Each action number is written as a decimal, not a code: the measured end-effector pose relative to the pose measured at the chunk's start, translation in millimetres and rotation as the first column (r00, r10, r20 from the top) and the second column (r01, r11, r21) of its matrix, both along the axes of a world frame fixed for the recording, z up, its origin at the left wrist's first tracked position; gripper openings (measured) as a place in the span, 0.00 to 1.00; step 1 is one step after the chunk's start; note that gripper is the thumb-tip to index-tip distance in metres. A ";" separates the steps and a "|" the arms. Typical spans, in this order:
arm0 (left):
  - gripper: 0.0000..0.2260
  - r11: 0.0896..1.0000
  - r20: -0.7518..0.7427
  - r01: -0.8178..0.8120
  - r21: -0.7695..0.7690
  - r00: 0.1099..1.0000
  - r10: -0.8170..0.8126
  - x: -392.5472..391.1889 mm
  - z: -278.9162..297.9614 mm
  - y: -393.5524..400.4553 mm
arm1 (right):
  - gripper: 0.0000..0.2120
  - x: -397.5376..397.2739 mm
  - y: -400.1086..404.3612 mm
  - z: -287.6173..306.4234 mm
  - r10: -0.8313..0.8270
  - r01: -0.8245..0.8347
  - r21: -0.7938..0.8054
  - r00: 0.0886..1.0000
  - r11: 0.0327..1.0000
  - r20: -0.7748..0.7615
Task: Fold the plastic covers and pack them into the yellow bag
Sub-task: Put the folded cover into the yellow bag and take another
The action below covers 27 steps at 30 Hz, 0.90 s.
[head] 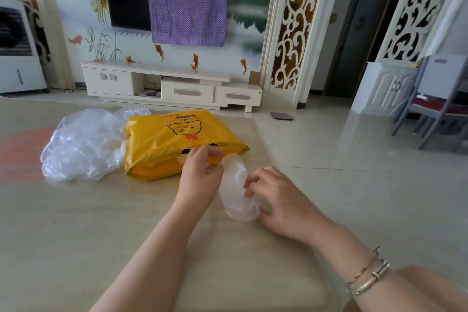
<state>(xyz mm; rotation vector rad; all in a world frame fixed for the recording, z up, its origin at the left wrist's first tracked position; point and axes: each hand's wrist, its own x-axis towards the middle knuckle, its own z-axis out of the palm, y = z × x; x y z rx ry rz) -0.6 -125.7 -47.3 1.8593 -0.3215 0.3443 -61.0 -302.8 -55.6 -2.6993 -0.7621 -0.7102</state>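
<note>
A folded plastic cover (236,189), rolled into a narrow clear bundle, lies on the table (76,223) just in front of the yellow bag (172,142), its far end touching the bag's near edge. It sits between the two hands. The left hand (200,175) is at the bundle's far left side, its fingers curled with the fingertips pinched together at the bag's mouth; whether they pinch the cover or the bag's edge cannot be told. The right hand (273,197) rests against the bundle's right side, its fingers bent and its fingertips pressing on the plastic near the middle, the thumb low by the near end. Two bracelets (367,273) circle the right wrist. To the left of the bag, touching it, a loose heap of unfolded plastic covers (83,144) lies crumpled on the table.
</note>
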 end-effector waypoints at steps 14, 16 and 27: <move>0.17 0.964 -0.268 0.177 0.198 0.956 -0.120 -2.0 -1.5 -8.0 | 0.18 26.1 5.7 5.2 -0.244 0.401 0.378 0.883 0.834 -0.400; 0.13 0.959 -0.292 0.168 0.227 0.952 -0.097 -0.9 -3.2 -7.8 | 0.16 34.9 6.0 2.9 -0.313 0.481 0.378 0.849 0.791 -0.425; 0.15 0.970 -0.339 0.132 0.206 0.939 -0.055 6.2 -7.9 -5.4 | 0.10 17.5 17.2 14.5 -0.140 0.231 0.350 0.954 0.908 -0.266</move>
